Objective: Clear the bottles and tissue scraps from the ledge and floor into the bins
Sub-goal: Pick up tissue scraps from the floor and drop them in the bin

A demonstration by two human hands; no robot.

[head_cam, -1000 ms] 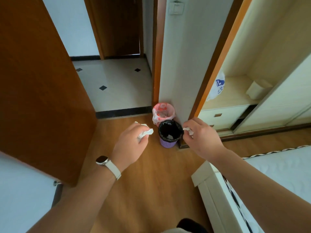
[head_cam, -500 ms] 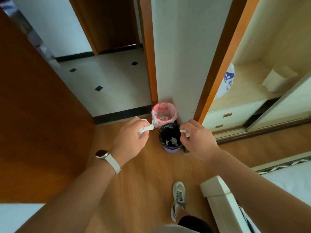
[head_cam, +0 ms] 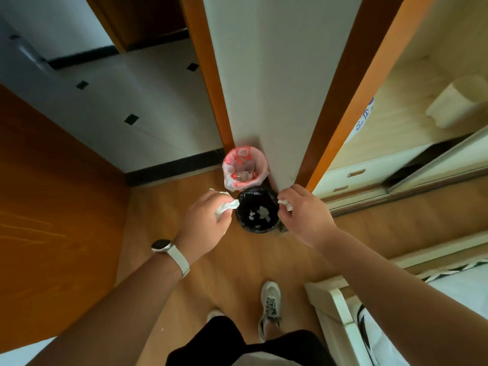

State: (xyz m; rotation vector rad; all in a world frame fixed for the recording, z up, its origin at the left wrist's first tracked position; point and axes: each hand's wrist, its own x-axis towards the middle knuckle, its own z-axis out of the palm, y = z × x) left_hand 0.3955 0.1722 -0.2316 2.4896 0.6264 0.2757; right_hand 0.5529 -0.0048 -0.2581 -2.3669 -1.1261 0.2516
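- Left hand (head_cam: pixel 203 223) grips a crumpled tissue scrap (head_cam: pixel 226 207); its white end pokes out toward the black-lined bin (head_cam: pixel 257 229). I see a white-strapped watch (head_cam: pixel 161 245) on that wrist.
- Right hand (head_cam: pixel 303 215) pinches a smaller scrap (head_cam: pixel 285 204) at the fingertips, just beside the bin's right rim.
- The hands sit either side of the black-lined bin, above the wood floor (head_cam: pixel 163 207).
- White tissue bits (head_cam: pixel 262 212) lie in its bottom.
- Pink-bagged bin (head_cam: pixel 261 165) stands just behind it, against the white wall corner. Contents look pale and red, too blurred for me to name.
- White shoe (head_cam: pixel 270 305) on the floor, nearer me than the bins.
- Bed corner (head_cam: pixel 330 299) lower right.
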